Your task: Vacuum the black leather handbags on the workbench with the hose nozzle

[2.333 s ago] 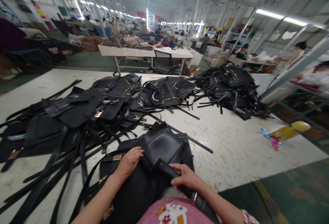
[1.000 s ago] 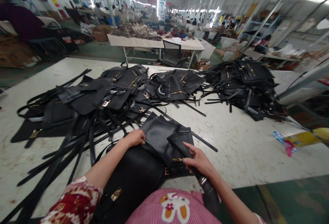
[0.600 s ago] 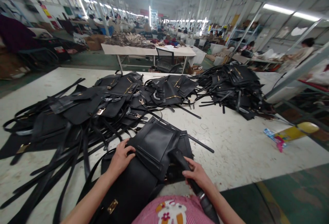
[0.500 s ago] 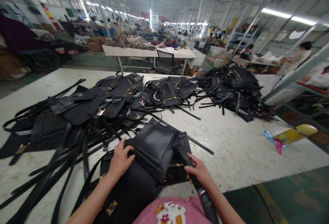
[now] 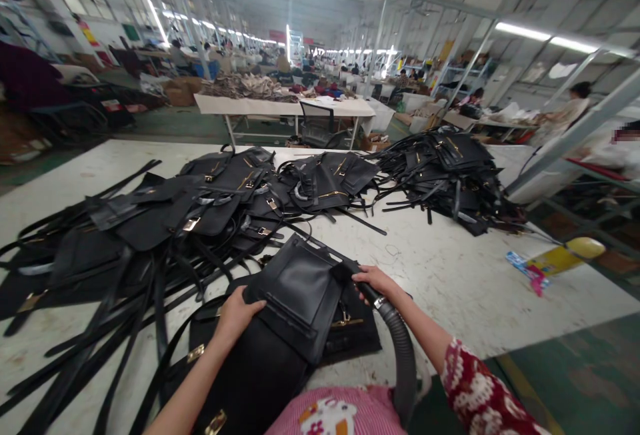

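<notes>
My left hand (image 5: 237,319) pinches the left edge of a black leather bag (image 5: 300,282), its thumb on top of the panel. The bag lies at a slant in front of me, with a gold zipper showing on its right side. My right hand (image 5: 379,283) is wrapped around the black nozzle of a vacuum hose (image 5: 401,348). The nozzle's tip rests at or just over the bag's upper right edge; I cannot tell if it touches. The ribbed hose curves down toward my body. A flap with a gold clasp (image 5: 216,423) hangs near my left forearm.
Black bags with long straps (image 5: 150,222) are heaped on the left of the white table (image 5: 450,288). Another pile of bags (image 5: 450,175) stands at the back right. A yellow bottle-like object (image 5: 570,256) lies near the right edge. Several people work farther back.
My right hand has moved up and slightly away from me with the nozzle, toward the bag's upper right edge. My left hand still holds the bag and has shifted little.
</notes>
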Demonstrator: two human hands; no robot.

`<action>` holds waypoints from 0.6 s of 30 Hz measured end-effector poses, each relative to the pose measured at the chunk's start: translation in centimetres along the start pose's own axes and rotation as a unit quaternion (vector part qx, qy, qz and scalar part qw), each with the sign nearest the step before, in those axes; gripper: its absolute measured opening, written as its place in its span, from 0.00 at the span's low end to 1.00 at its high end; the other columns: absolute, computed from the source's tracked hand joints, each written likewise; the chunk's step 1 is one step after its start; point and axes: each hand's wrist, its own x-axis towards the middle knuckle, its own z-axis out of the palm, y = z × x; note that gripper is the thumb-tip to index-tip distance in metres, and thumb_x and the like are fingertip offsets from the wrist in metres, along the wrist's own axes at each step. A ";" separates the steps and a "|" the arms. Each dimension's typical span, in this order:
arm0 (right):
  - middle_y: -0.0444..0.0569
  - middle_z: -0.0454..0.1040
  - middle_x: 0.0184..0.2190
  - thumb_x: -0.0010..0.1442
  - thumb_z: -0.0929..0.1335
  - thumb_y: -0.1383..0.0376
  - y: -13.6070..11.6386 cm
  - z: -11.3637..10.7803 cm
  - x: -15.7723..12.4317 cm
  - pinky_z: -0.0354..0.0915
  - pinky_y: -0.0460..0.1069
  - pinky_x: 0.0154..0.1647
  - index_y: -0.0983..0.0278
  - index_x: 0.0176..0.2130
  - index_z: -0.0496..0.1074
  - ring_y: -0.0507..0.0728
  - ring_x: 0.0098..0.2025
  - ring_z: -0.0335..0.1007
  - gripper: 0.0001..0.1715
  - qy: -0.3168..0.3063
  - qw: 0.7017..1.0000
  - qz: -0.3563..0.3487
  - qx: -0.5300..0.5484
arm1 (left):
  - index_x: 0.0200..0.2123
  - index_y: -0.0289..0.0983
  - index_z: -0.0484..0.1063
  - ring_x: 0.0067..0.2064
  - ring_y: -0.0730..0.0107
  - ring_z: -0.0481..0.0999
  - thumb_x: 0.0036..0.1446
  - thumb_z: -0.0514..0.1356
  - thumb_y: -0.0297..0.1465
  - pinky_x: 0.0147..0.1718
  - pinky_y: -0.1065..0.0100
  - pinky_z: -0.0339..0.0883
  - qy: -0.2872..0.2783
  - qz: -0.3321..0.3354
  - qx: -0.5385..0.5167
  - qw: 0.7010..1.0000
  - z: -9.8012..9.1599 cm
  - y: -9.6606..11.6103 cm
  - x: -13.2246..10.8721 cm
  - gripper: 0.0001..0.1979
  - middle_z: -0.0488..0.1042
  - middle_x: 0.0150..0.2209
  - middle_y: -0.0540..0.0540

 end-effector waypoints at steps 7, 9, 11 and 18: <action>0.39 0.66 0.20 0.51 0.65 0.60 -0.6 -0.5 -1.8 0.64 0.44 0.12 0.65 0.44 0.61 0.52 0.16 0.66 0.21 0.086 0.993 -0.079 0.024 | 0.40 0.34 0.65 0.38 0.58 0.75 0.39 0.63 0.38 0.39 0.61 0.68 -0.011 -0.022 -0.098 0.995 0.2 -1.8 -0.2 0.24 0.75 0.36 0.42; 0.40 0.68 0.22 0.49 0.66 0.58 -0.3 -0.4 -3.2 0.65 0.44 0.13 0.62 0.47 0.60 0.53 0.17 0.67 0.26 0.065 0.994 -0.086 0.027 | 0.40 0.35 0.65 0.38 0.58 0.75 0.40 0.63 0.38 0.40 0.61 0.68 -0.014 -0.009 -0.108 0.994 0.0 -1.5 -0.5 0.23 0.76 0.36 0.44; 0.41 0.69 0.22 0.47 0.68 0.59 0.4 0.1 -4.0 0.65 0.45 0.12 0.62 0.47 0.62 0.54 0.17 0.68 0.28 0.033 0.996 -0.073 0.025 | 0.40 0.36 0.65 0.38 0.59 0.75 0.40 0.63 0.38 0.40 0.61 0.68 -0.018 -0.014 -0.121 0.992 -0.3 -0.8 -0.9 0.22 0.76 0.36 0.45; 0.41 0.68 0.18 0.47 0.66 0.62 1.3 1.9 -0.9 0.62 0.45 0.10 0.65 0.44 0.65 0.54 0.14 0.66 0.23 0.027 0.999 -0.037 0.017 | 0.40 0.34 0.64 0.38 0.60 0.75 0.37 0.64 0.33 0.40 0.61 0.69 -0.033 -0.072 -0.204 0.976 0.0 1.3 -2.2 0.24 0.76 0.36 0.44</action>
